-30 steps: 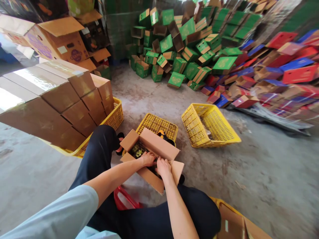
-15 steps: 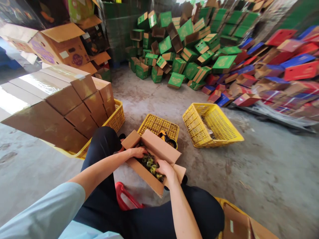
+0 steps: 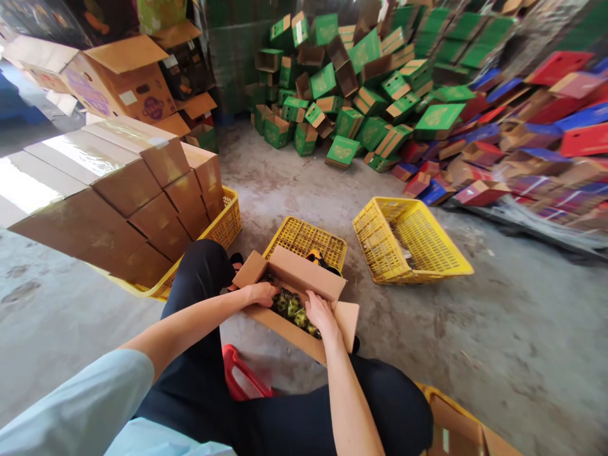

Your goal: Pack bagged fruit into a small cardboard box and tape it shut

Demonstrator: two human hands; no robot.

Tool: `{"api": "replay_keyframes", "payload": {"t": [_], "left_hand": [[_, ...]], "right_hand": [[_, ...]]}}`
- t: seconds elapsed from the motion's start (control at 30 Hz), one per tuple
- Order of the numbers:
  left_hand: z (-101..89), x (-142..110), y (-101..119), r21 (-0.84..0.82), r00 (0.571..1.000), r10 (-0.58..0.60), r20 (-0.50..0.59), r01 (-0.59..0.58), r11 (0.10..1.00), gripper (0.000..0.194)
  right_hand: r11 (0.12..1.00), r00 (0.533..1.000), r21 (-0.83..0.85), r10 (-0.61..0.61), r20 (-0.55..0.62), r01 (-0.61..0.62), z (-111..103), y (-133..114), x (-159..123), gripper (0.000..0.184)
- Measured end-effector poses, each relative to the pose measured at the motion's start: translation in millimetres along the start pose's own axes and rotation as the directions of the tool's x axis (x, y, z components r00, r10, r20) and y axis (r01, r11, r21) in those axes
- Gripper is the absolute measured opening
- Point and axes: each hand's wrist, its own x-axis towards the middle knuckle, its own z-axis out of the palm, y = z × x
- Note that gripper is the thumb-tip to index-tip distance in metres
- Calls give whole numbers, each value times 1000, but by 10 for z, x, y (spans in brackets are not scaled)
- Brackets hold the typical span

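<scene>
Both hands on open carton [image 3: 304,288]: left hand [image 3: 260,294] grips near flap, right hand [image 3: 320,312] presses greenish contents [image 3: 291,306]; pack level before folding flaps.

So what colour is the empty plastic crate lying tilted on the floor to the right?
Yellow: the tilted lattice plastic crate shows best in the head view.

A person sits on a concrete floor [image 3: 498,329] with an open cardboard box [image 3: 304,278] on their lap. The left hand [image 3: 260,293] rests on the box's near-left edge; the right hand [image 3: 321,312] lies over the small green items [image 3: 291,306] inside. An upturned yellow crate [image 3: 306,239] sits just beyond, another yellow crate [image 3: 409,239] lies tilted to the right, and taped brown cartons [image 3: 118,183] are stacked at left.
</scene>
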Motion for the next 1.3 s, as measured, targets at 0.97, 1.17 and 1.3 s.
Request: {"api": "replay_keyframes", "payload": {"t": [0.97, 1.17, 1.3], "left_hand": [[144, -1116, 212, -943, 517, -789, -333, -159, 294, 101], [54, -826, 218, -967, 537, -808, -243, -66, 246, 36], [-252, -570, 78, -962, 557, -792, -250, -48, 270, 24]], "right_hand": [[96, 765, 995, 643, -42, -26, 257, 383, -928, 54], [73, 720, 996, 688, -91, 57, 197, 298, -871, 60], [39, 716, 996, 692, -89, 86, 161, 255, -754, 61]]}}
